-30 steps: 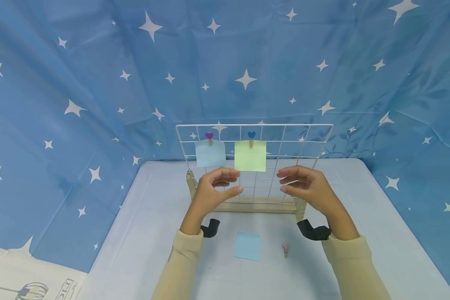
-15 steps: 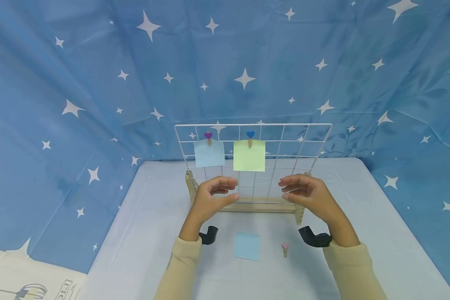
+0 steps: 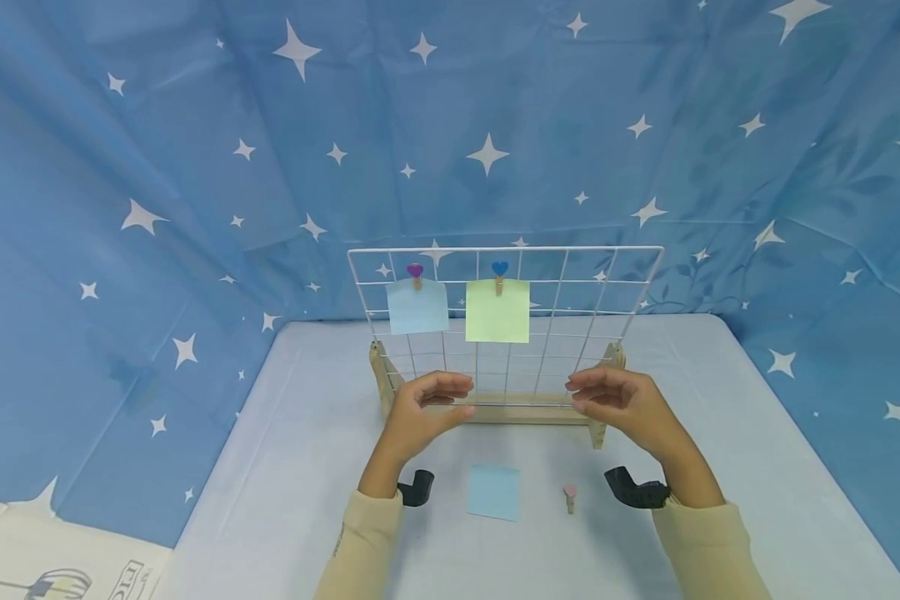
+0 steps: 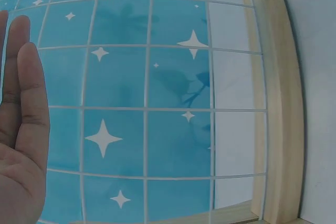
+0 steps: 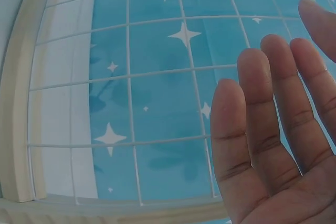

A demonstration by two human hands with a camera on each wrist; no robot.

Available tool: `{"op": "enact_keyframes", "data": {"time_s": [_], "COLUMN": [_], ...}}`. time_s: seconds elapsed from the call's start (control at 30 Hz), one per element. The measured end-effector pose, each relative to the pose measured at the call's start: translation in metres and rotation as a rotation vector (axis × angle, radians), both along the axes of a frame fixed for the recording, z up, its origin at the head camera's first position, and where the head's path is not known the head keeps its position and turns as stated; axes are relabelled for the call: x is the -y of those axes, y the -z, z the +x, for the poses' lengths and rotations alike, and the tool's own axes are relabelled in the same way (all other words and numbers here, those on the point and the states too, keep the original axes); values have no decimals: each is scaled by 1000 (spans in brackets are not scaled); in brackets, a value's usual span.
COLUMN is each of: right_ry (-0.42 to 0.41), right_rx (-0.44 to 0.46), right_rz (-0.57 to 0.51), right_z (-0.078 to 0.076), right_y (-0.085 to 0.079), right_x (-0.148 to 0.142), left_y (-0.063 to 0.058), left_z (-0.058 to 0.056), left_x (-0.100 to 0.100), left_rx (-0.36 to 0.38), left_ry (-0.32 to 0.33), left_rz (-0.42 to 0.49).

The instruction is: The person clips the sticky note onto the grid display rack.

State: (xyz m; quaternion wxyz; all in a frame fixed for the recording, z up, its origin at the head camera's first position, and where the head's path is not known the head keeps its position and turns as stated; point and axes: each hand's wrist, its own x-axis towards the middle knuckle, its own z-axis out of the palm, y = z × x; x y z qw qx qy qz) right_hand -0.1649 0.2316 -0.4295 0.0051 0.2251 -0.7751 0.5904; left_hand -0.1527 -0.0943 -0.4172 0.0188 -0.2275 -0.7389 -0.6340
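Observation:
My left hand [image 3: 424, 414] hovers before the lower left of a white wire grid [image 3: 562, 322], holding nothing. Facing it, my right hand [image 3: 624, 408] is raised at the grid's lower right, also with nothing in it. In the wrist views the fingers of both hands are extended and apart from the wires. A blue paper note [image 3: 417, 307] hangs on the grid from a clothespin with a purple heart [image 3: 416, 272]. To its right, a clothespin with a blue heart [image 3: 499, 271] holds a green note [image 3: 497, 312]. Another blue note [image 3: 493, 492] lies flat on the table between my forearms.
A clothespin with a pink heart [image 3: 570, 498] lies on the white table [image 3: 292, 467], right of the flat note. Wooden feet and a wooden bar [image 3: 525, 414] support the grid. Behind hangs a blue star-patterned cloth [image 3: 450, 125]. Printed cloth [image 3: 60, 550] shows at lower left.
Both hands have moved down from near the notes' lower edges toward the wooden bar, the right one also slightly rightward. The notes and clothespins have stayed in place.

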Motion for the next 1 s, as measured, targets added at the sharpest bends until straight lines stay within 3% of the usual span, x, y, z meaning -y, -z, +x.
{"op": "enact_keyframes", "data": {"time_s": [0.23, 0.47, 1.0], "right_ry": [-2, 2, 53], "right_rx": [10, 24, 94], "right_rz": [5, 12, 11], "right_z": [2, 7, 21], "right_y": [12, 22, 50], "right_x": [-5, -8, -14], "left_y": [15, 57, 84], "left_z": [2, -9, 4], "left_x": [0, 4, 3], "left_rx": [30, 30, 115], "left_ry": [-5, -1, -54], "left_rz": [6, 21, -1]}}
